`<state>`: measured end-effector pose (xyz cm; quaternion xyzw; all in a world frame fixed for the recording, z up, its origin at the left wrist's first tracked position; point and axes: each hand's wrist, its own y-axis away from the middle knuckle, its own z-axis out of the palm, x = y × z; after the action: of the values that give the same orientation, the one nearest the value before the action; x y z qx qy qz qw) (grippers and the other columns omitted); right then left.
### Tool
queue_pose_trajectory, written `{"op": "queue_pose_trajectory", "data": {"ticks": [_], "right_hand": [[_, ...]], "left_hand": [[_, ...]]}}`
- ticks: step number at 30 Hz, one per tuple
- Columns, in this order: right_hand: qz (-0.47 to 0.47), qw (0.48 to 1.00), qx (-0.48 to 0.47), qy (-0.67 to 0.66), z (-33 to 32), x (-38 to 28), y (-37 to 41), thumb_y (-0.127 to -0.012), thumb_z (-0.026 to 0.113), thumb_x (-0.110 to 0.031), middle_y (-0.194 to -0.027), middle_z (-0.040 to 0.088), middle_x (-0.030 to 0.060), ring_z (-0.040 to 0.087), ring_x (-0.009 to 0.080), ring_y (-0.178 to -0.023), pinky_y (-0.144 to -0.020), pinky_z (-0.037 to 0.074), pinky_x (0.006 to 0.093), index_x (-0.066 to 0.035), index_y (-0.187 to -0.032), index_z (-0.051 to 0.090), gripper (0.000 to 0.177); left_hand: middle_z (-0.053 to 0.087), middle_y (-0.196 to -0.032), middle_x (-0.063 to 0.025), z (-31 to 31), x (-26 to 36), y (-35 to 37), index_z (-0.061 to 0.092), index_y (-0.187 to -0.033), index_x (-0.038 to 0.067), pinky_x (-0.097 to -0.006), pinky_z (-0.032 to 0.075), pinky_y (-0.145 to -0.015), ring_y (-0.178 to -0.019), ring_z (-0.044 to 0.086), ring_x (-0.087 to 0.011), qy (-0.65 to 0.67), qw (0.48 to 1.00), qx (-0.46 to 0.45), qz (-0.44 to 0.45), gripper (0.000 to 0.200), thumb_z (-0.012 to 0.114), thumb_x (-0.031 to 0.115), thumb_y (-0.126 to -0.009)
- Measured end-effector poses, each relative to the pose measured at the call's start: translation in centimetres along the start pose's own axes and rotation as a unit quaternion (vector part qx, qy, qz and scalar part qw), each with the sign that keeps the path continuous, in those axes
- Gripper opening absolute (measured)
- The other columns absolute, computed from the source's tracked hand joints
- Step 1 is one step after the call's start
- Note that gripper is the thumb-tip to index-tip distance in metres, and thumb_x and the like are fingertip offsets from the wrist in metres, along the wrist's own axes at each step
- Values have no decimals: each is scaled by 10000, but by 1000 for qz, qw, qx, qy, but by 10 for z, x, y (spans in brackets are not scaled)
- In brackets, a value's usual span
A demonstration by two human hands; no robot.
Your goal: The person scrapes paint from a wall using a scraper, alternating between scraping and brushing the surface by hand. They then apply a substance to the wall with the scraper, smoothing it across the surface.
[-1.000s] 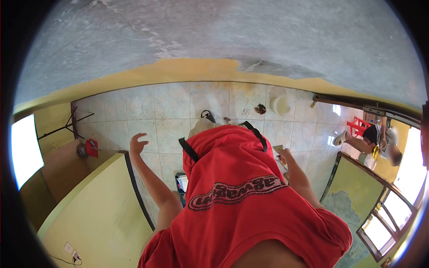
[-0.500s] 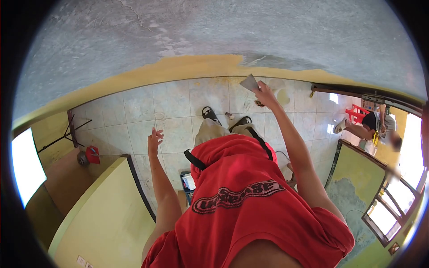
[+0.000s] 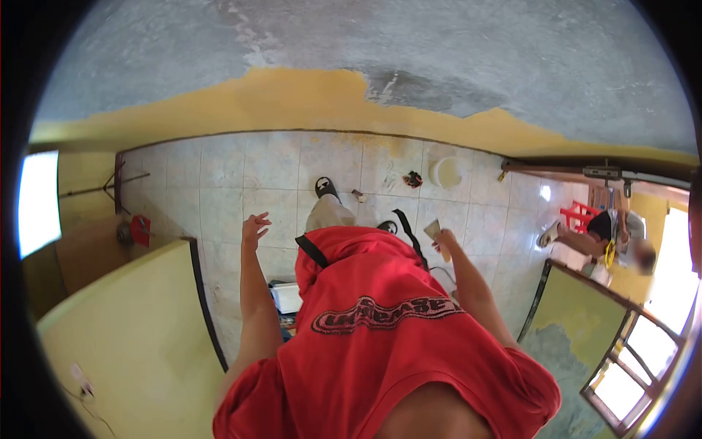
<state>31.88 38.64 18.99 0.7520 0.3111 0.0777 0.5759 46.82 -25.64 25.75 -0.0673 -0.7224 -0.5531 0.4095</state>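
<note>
Before the patchy grey-and-yellow painted wall (image 3: pixel 307 95), over glossy pale floor tiles (image 3: pixel 270 168), now bringing the flat grey-bladed scraper (image 3: pixel 432 230) back beside the red cloth shirt (image 3: pixel 365 267), apparently off the wall, with right hand (image 3: pixel 444 240) closed round its handle and left hand (image 3: pixel 254 227) empty, loosely spread-fingered.

Illegible upside-down lettering (image 3: pixel 387 314) on red shirt (image 3: pixel 373 355)

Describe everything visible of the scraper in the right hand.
The scraper has a flat, greyish blade, apparently metal, and a pale tan handle, perhaps wood. The right hand grips it, hiding the middle. Its blade points toward the wall without touching it, held above the tiled floor.
</note>
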Motion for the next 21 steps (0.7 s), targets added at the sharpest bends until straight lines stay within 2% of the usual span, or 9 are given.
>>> {"op": "queue_pose_trajectory", "data": {"ticks": [4,5,8,10,11,13,14,18,21], "right_hand": [[62,993,21,-95,-16,52,-15,-860,541,-249,-668,634,164,531,185,-444,-401,406,355,-36,-924,561,223],[56,994,13,-95,-13,39,-11,-860,541,-249,-668,634,164,531,185,-444,-401,406,355,-36,-924,561,223],[-64,997,20,-47,17,0,5,-906,481,-371,-655,624,149,511,201,-423,-397,402,374,-64,-916,568,320],[-113,992,-51,-6,39,-46,-22,-946,434,-383,-641,607,144,493,214,-400,-380,402,385,-48,-932,579,365],[-193,978,-79,-1,47,-77,-14,-950,440,-379,-641,607,140,505,197,-404,-372,405,360,-40,-959,585,370],[-283,958,-48,17,62,-143,4,-931,469,-320,-690,647,130,545,183,-433,-392,443,341,-34,-982,634,334],[-269,961,-57,-7,68,-178,16,-912,496,-281,-710,659,111,590,188,-479,-425,483,342,-23,-952,641,299],[-419,901,42,106,76,-293,56,-923,487,-264,-755,658,223,662,347,-629,-594,530,447,14,-971,626,314],[-488,841,165,161,76,-355,68,-959,446,-264,-879,635,306,633,475,-785,-696,506,549,6,-1000,572,300]], "left_hand": [[692,-1160,-76,69,-6,52,626,-1206,33,-440,453,-919,-1120,597,-206,-63,994,-86,1,507,378,379,-933],[697,-1148,-75,89,10,59,618,-1235,55,-447,448,-926,-1125,593,-207,-143,982,-125,-16,518,376,400,-933],[690,-1174,-58,122,23,34,601,-1285,113,-460,427,-953,-1154,565,-206,-239,956,-168,-18,549,356,468,-947],[621,-1285,-17,152,49,20,587,-1308,173,-455,415,-969,-1149,542,-201,-198,955,-219,-6,563,343,550,-968],[599,-1308,-19,171,60,11,566,-1321,169,-438,426,-957,-1130,553,-201,-175,960,-220,-2,557,364,548,-966],[561,-1344,-17,214,83,2,520,-1353,168,-417,440,-943,-1106,566,-205,-144,968,-204,12,545,390,535,-971],[546,-1358,-13,237,92,-1,494,-1371,173,-414,442,-941,-1102,568,-209,-135,973,-186,20,536,395,523,-978],[517,-1369,-30,319,94,-47,441,-1391,145,-437,415,-983,-1132,570,-237,52,965,-255,-16,535,371,499,-996],[533,-1350,-46,392,105,-62,446,-1377,114,-458,402,-1016,-1183,542,-266,312,898,-307,-46,589,288,547,-1010]]}}
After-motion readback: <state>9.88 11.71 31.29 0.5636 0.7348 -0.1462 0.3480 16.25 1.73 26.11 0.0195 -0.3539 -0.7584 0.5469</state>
